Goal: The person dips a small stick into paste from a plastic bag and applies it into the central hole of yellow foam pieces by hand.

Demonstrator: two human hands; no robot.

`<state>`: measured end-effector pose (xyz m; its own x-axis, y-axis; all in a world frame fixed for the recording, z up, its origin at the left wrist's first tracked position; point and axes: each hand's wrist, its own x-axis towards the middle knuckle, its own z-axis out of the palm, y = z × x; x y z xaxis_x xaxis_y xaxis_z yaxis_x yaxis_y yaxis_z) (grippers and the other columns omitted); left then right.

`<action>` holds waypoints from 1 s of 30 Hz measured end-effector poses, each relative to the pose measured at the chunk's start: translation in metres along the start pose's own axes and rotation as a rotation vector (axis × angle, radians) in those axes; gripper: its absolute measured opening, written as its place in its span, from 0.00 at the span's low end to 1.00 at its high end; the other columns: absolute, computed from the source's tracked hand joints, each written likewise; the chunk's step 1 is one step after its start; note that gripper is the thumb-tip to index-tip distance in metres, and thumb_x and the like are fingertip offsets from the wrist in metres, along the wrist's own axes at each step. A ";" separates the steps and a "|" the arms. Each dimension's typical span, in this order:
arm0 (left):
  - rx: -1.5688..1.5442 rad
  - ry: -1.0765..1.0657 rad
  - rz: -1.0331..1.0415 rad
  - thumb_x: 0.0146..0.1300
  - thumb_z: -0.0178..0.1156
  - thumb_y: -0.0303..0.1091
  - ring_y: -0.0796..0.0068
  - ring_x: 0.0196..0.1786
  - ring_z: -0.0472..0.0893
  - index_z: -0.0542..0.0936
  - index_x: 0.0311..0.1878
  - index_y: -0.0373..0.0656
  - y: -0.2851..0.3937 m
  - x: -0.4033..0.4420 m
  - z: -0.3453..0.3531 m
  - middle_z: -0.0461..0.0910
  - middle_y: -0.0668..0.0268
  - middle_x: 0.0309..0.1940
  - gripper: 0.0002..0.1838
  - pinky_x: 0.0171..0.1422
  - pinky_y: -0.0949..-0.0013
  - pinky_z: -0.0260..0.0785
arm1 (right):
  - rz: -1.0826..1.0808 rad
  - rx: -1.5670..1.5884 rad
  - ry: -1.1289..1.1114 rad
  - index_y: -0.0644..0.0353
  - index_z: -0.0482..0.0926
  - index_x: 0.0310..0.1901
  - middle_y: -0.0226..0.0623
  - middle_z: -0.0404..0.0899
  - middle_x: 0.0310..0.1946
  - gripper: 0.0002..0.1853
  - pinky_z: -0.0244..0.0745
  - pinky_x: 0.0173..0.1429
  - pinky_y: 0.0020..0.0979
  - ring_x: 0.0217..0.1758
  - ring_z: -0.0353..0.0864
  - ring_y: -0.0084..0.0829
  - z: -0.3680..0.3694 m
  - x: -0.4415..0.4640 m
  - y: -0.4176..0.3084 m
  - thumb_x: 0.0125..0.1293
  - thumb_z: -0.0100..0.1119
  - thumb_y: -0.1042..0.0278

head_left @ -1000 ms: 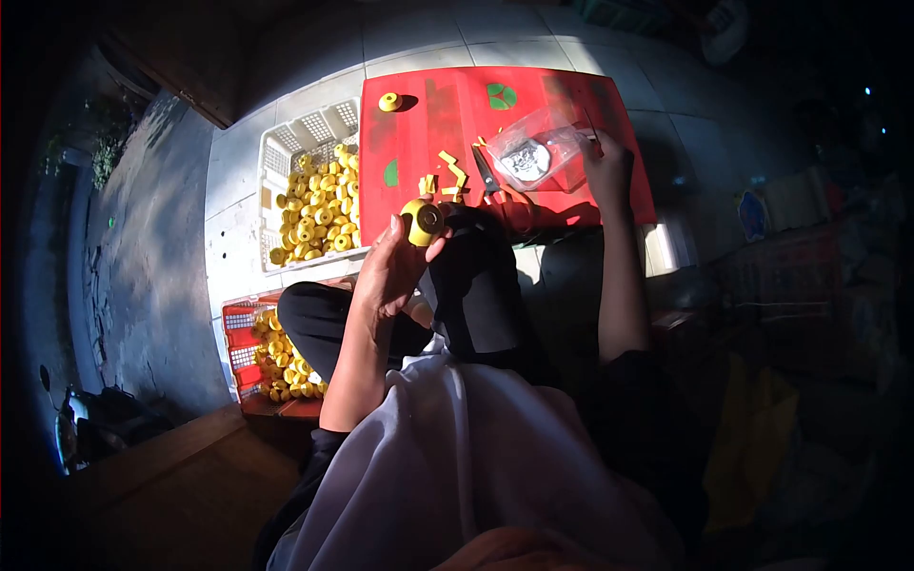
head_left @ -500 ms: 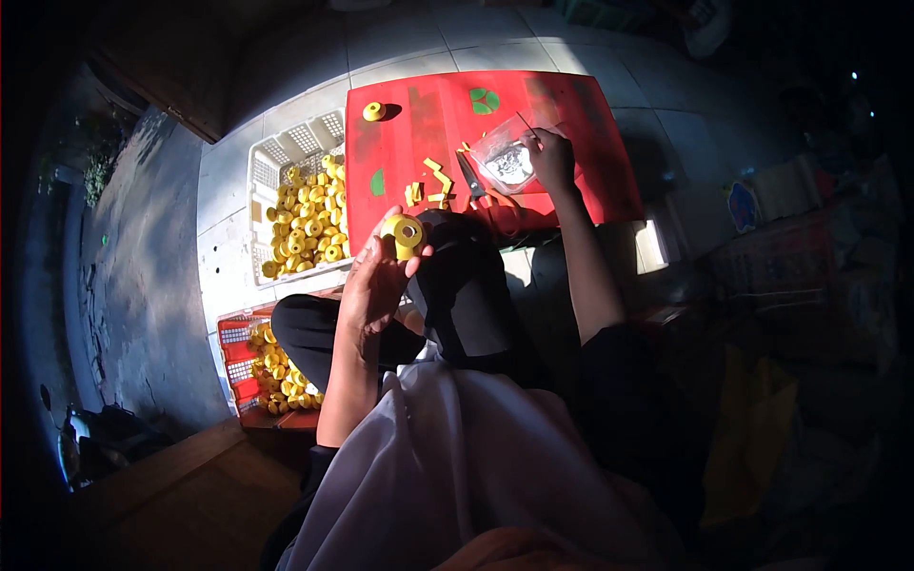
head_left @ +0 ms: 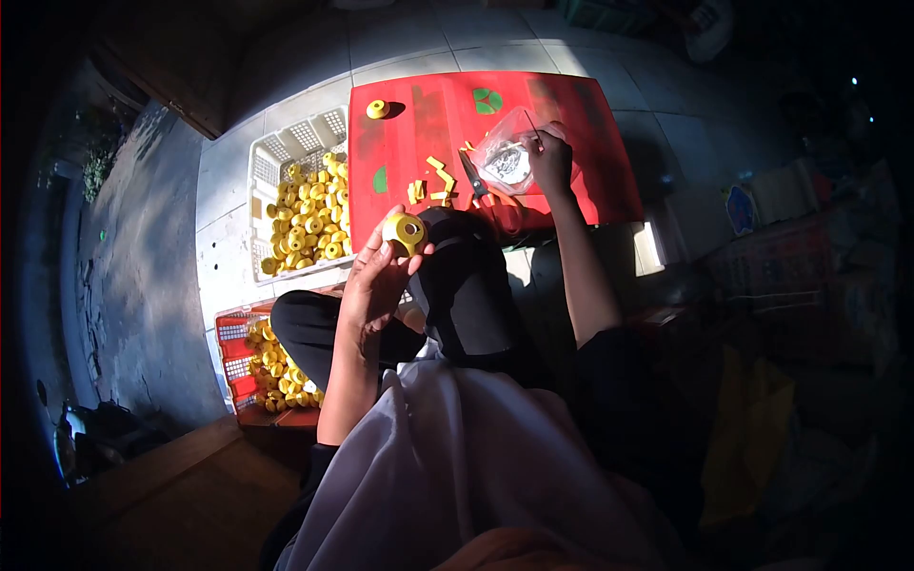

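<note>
My left hand (head_left: pixel 369 293) is closed around a yellow rounded piece with a hole in its middle (head_left: pixel 407 247), held above my knee with the hole facing up. Over the right part of the red table, my right hand (head_left: pixel 552 164) pinches a thin stick (head_left: pixel 529 122). Just beside its fingers lies a clear plastic bag (head_left: pixel 495 143) with a white and grey substance in it. Scissors with orange handles (head_left: pixel 473 177) rest left of the bag. Several short yellow strips (head_left: pixel 442 175) are scattered close to the scissors.
One more yellow piece (head_left: pixel 377 109) stands on the red table (head_left: pixel 419 105) at its far left. A white crate (head_left: pixel 269 157) full of such pieces is left of the table. Nearer me, a red crate (head_left: pixel 234 357) holds more. My knees (head_left: pixel 462 285) come up to the table edge.
The yellow piece in my left hand has turned slightly, so its hole shows at another angle. My right hand stays near the bag with the stick, having shifted only a little.
</note>
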<state>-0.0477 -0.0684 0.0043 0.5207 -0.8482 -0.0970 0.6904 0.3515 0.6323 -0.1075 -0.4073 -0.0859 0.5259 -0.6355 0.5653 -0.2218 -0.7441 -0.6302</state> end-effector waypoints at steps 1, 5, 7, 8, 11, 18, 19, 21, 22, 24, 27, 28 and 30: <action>-0.003 0.002 -0.001 0.64 0.57 0.34 0.58 0.52 0.78 0.58 0.68 0.39 0.000 -0.001 0.000 0.71 0.51 0.55 0.31 0.55 0.72 0.74 | 0.001 0.046 -0.001 0.61 0.82 0.32 0.44 0.80 0.24 0.06 0.74 0.34 0.35 0.29 0.82 0.38 0.003 0.000 -0.002 0.56 0.60 0.69; -0.036 -0.001 0.002 0.63 0.58 0.34 0.59 0.52 0.78 0.60 0.67 0.39 0.002 -0.004 -0.004 0.72 0.52 0.55 0.31 0.54 0.73 0.74 | 0.071 0.088 -0.079 0.62 0.81 0.31 0.42 0.79 0.22 0.07 0.72 0.31 0.35 0.26 0.80 0.39 0.006 0.001 -0.001 0.56 0.61 0.67; -0.026 -0.007 0.012 0.63 0.58 0.34 0.59 0.52 0.78 0.61 0.67 0.39 0.003 -0.004 -0.009 0.72 0.53 0.55 0.30 0.54 0.71 0.74 | 0.147 0.116 -0.105 0.63 0.81 0.30 0.42 0.79 0.21 0.08 0.72 0.31 0.34 0.25 0.80 0.37 0.004 0.001 0.007 0.56 0.61 0.67; -0.021 -0.008 0.017 0.63 0.59 0.34 0.59 0.52 0.78 0.61 0.67 0.39 0.004 -0.005 -0.011 0.72 0.54 0.55 0.30 0.55 0.71 0.73 | 0.163 0.194 -0.097 0.63 0.81 0.30 0.41 0.79 0.20 0.08 0.71 0.31 0.34 0.25 0.80 0.36 0.003 0.000 0.011 0.56 0.62 0.67; 0.061 0.046 0.088 0.62 0.59 0.35 0.58 0.53 0.77 0.63 0.66 0.39 0.005 -0.010 -0.009 0.73 0.56 0.55 0.30 0.59 0.67 0.71 | 0.294 0.266 -0.091 0.65 0.80 0.28 0.39 0.77 0.18 0.10 0.70 0.31 0.28 0.23 0.77 0.23 -0.016 0.000 0.010 0.56 0.64 0.66; -0.074 0.063 0.172 0.61 0.60 0.33 0.64 0.56 0.75 0.61 0.66 0.40 0.003 -0.013 -0.021 0.73 0.58 0.54 0.31 0.62 0.64 0.67 | 0.440 0.692 -0.071 0.63 0.80 0.35 0.25 0.77 0.22 0.07 0.55 0.22 0.20 0.17 0.61 0.10 -0.069 -0.009 -0.047 0.64 0.59 0.68; -0.077 0.082 0.192 0.61 0.60 0.34 0.65 0.56 0.75 0.62 0.66 0.39 0.000 -0.014 -0.027 0.73 0.58 0.54 0.31 0.62 0.64 0.67 | 0.471 0.706 -0.111 0.63 0.80 0.37 0.26 0.79 0.22 0.07 0.52 0.19 0.18 0.15 0.59 0.09 -0.077 -0.010 -0.057 0.65 0.58 0.67; -0.085 0.096 0.192 0.62 0.60 0.35 0.67 0.57 0.74 0.66 0.61 0.37 0.000 -0.014 -0.032 0.74 0.58 0.53 0.26 0.63 0.66 0.66 | 0.522 0.757 -0.097 0.64 0.80 0.34 0.19 0.68 0.17 0.08 0.48 0.22 0.16 0.17 0.55 0.07 -0.087 -0.013 -0.080 0.64 0.59 0.67; -0.103 0.112 0.186 0.62 0.60 0.35 0.67 0.57 0.74 0.67 0.60 0.37 0.001 -0.014 -0.029 0.74 0.58 0.53 0.25 0.64 0.67 0.66 | 0.493 0.768 -0.091 0.64 0.80 0.34 0.19 0.69 0.18 0.08 0.48 0.22 0.16 0.17 0.55 0.07 -0.089 -0.014 -0.090 0.65 0.59 0.67; -0.174 0.166 0.209 0.63 0.58 0.36 0.62 0.56 0.74 0.69 0.55 0.32 -0.001 -0.014 -0.028 0.75 0.54 0.51 0.22 0.66 0.67 0.62 | 0.361 0.661 -0.028 0.65 0.80 0.35 0.25 0.76 0.20 0.09 0.59 0.23 0.19 0.17 0.66 0.14 -0.084 -0.012 -0.090 0.64 0.59 0.67; -0.272 0.105 0.150 0.63 0.58 0.37 0.63 0.53 0.75 0.69 0.55 0.32 -0.003 -0.016 -0.040 0.75 0.55 0.51 0.22 0.63 0.68 0.65 | 0.025 0.252 0.054 0.65 0.80 0.35 0.36 0.81 0.23 0.08 0.70 0.29 0.26 0.23 0.79 0.25 -0.058 -0.001 -0.064 0.62 0.58 0.68; -0.284 0.109 0.145 0.63 0.58 0.36 0.65 0.51 0.75 0.68 0.57 0.32 -0.004 -0.018 -0.041 0.74 0.55 0.51 0.23 0.61 0.69 0.67 | 0.048 0.078 -0.030 0.63 0.80 0.34 0.42 0.81 0.26 0.07 0.75 0.36 0.32 0.31 0.84 0.35 -0.053 0.003 -0.063 0.60 0.58 0.68; -0.255 0.107 0.133 0.63 0.58 0.35 0.70 0.52 0.75 0.68 0.58 0.34 -0.002 -0.023 -0.036 0.74 0.58 0.51 0.23 0.59 0.72 0.68 | -0.029 -0.027 -0.062 0.61 0.80 0.33 0.45 0.80 0.28 0.07 0.75 0.34 0.36 0.31 0.82 0.42 -0.022 0.005 -0.039 0.58 0.59 0.67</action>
<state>-0.0433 -0.0357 -0.0222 0.6558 -0.7461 -0.1152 0.7093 0.5567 0.4325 -0.1142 -0.3862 -0.0467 0.5820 -0.6004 0.5485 -0.2274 -0.7677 -0.5991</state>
